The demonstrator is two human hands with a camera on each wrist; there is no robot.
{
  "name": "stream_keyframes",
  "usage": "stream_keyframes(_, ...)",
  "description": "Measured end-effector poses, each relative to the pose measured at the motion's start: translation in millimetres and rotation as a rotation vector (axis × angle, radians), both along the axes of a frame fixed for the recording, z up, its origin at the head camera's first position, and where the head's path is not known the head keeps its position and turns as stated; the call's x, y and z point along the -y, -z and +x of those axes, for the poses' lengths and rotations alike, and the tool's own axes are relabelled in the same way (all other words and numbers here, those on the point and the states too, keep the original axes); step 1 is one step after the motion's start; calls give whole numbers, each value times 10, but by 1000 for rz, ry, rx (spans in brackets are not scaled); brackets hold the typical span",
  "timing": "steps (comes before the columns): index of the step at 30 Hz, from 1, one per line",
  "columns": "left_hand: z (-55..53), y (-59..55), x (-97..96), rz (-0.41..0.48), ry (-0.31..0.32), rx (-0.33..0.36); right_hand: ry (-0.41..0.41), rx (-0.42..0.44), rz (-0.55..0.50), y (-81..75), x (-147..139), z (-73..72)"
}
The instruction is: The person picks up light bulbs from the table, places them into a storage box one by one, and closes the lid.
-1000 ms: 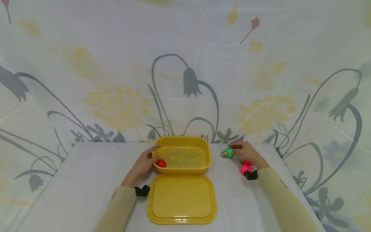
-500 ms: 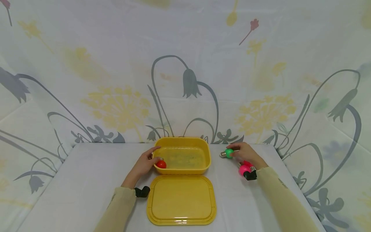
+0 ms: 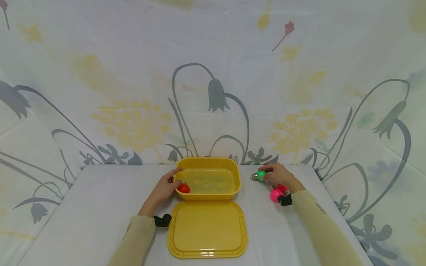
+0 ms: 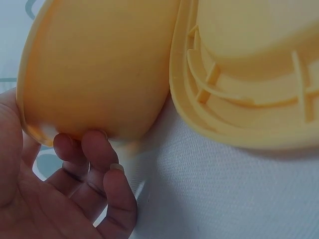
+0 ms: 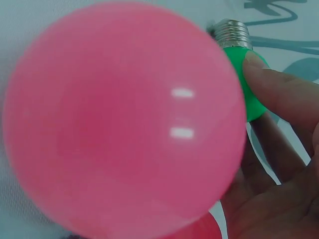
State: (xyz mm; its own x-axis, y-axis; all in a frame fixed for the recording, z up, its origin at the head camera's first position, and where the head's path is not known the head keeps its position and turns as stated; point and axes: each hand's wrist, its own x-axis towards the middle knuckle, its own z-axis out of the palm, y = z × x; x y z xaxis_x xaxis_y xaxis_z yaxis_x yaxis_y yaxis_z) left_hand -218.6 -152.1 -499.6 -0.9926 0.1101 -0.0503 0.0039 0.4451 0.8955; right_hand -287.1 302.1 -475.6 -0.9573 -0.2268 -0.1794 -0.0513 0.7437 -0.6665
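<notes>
In the head view my left hand (image 3: 164,190) grips the left end of a yellow plastic box (image 3: 207,197). The left wrist view has curled fingertips (image 4: 97,147) against the box's outer wall (image 4: 99,64). Inside the box, a red light bulb (image 3: 183,188) lies at the front left corner, by the thumb. To the right, my right hand (image 3: 279,175) pinches a green light bulb (image 3: 261,175), its metal screw base pointing left. A pink bulb (image 3: 276,195) and a red bulb (image 3: 283,187) lie under the right wrist. Large in the right wrist view, the pink bulb (image 5: 124,119) hides part of the green one.
A yellow lid (image 3: 207,229) lies flat on the white tabletop (image 3: 100,207), just in front of the box. Its ribbed edge shows in the left wrist view. Behind the table hangs a flowered cloth (image 3: 146,74).
My right hand and the green bulb have shifted slightly left. The pink bulb has also moved a little left. My left hand keeps its place on the box.
</notes>
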Motion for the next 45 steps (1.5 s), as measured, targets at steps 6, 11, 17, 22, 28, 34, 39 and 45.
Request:
stream_keyframes(6, -4, 9, -3, 15, -6, 1, -7, 8, -6, -8, -3, 8)
stream_keyframes(11, 1, 1, -4, 22, -2, -7, -7, 23, 15, -44, 6, 23)
stream_keyframes(17, 4, 2, -8, 25, -1, -8, 10, 29, 12, -50, 24, 41)
stream_keyframes(22, 11, 5, -16, 24, -3, -6, 38, 19, 25, -20, 28, 44)
stream_keyframes(28, 10, -8, -18, 23, -10, 3, 43, 1, 35, -12, 29, 39)
stream_keyframes(34, 4, -23, -20, 5, -28, 18, 53, -16, 26, -5, 43, 43)
stream_keyframes(39, 19, -43, -31, 0, -29, 15, 28, -35, 26, 7, 26, 65)
stream_keyframes(45, 39, -51, -53, -2, -39, 22, 29, -37, 18, 24, 8, 63)
